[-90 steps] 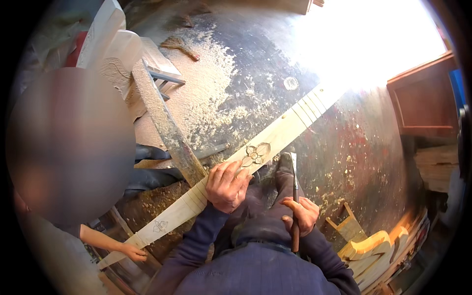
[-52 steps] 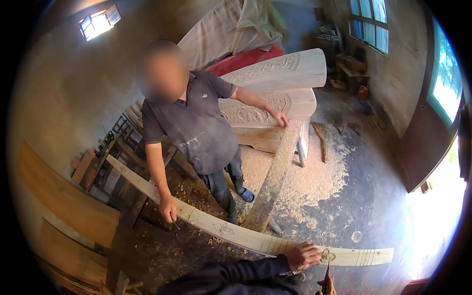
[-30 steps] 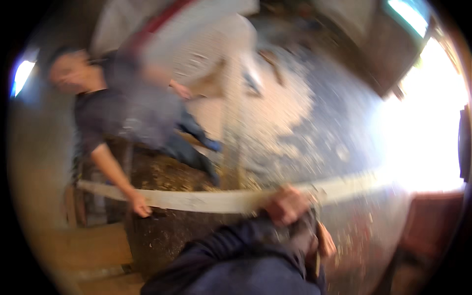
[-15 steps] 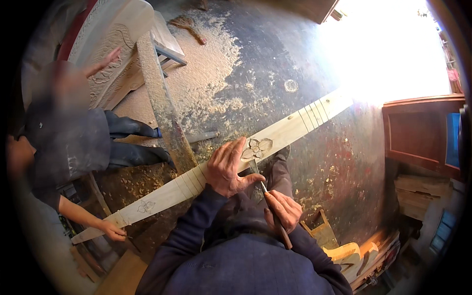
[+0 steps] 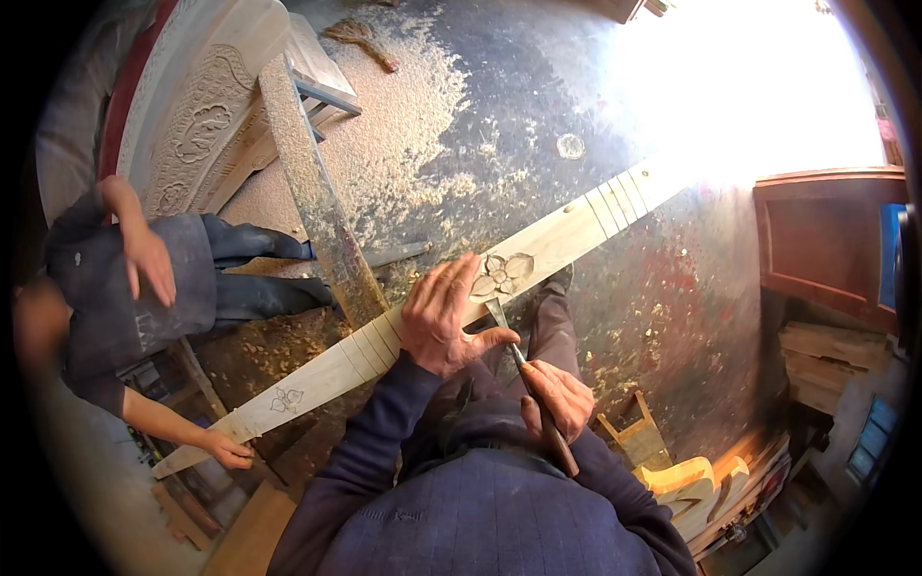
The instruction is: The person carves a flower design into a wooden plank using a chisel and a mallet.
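A long pale wooden board (image 5: 547, 240) runs diagonally across my lap, from lower left to upper right. It carries a carved flower (image 5: 502, 276) near the middle, a second flower design (image 5: 286, 399) toward the left end, and groups of cross lines. My left hand (image 5: 440, 322) lies flat on the board left of the carved flower, its thumb stretched out against the chisel's shaft. Wrapped round the wooden handle of the chisel (image 5: 557, 442) is my right hand (image 5: 562, 398). The blade points up to the flower's lower edge; whether it cuts into the wood I cannot tell.
At left, a co-worker's hand (image 5: 223, 449) touches the board's far-left part; the other hand (image 5: 151, 264) hangs before the body. Carved panels (image 5: 206, 125), a dusty plank (image 5: 312, 182) and a brush-like bundle (image 5: 365, 43) are beyond. Right: a brown cabinet (image 5: 826, 240) and wooden pieces (image 5: 687, 480).
The co-worker's raised hand has come down from the carved panel to the front of the body. My view has shifted slightly; my hands and the chisel keep nearly the same pose.
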Tool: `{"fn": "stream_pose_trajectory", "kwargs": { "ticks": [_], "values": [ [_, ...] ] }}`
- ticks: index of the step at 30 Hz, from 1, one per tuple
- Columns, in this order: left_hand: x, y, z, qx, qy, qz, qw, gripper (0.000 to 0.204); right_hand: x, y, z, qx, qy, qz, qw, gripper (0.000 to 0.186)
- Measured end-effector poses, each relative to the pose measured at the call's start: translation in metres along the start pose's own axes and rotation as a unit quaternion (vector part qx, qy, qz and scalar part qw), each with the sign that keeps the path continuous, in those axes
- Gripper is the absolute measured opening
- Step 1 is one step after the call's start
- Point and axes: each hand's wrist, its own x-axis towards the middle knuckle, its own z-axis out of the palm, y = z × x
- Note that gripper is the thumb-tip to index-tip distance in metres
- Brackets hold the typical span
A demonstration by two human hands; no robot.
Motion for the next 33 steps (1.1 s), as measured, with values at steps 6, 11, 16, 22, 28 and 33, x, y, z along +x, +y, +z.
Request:
{"fn": "stream_pose_trajectory", "kwargs": {
  "ticks": [6, 11, 16, 22, 28, 33],
  "values": [
    [0.0, 0.0, 0.001, 0.004, -0.007, -0.001, 1.0, 0.118, -0.004, 0.001, 0.003, 0.009, 0.023, 0.004, 1.0, 0.045],
    [0.001, 0.001, 0.002, 0.008, -0.006, 0.001, 1.0, 0.12, -0.005, 0.007, 0.01, 0.032, 0.062, 0.0, 0.998, 0.04],
    [0.003, 0.004, 0.002, 0.016, -0.007, -0.007, 1.0, 0.118, -0.013, 0.013, 0.016, 0.057, 0.081, 0.02, 0.995, 0.038],
    [0.003, 0.005, 0.003, 0.021, -0.009, -0.007, 1.0, 0.124, -0.02, 0.021, 0.02, 0.087, 0.091, 0.031, 0.992, 0.039],
    [0.002, 0.005, 0.004, 0.025, -0.01, -0.008, 1.0, 0.126, -0.016, 0.026, 0.02, 0.123, 0.093, 0.025, 0.988, 0.043],
    [0.005, 0.008, 0.003, 0.028, -0.012, -0.014, 0.999, 0.125, -0.02, 0.031, 0.019, 0.153, 0.09, 0.047, 0.983, 0.042]
  ]
}}
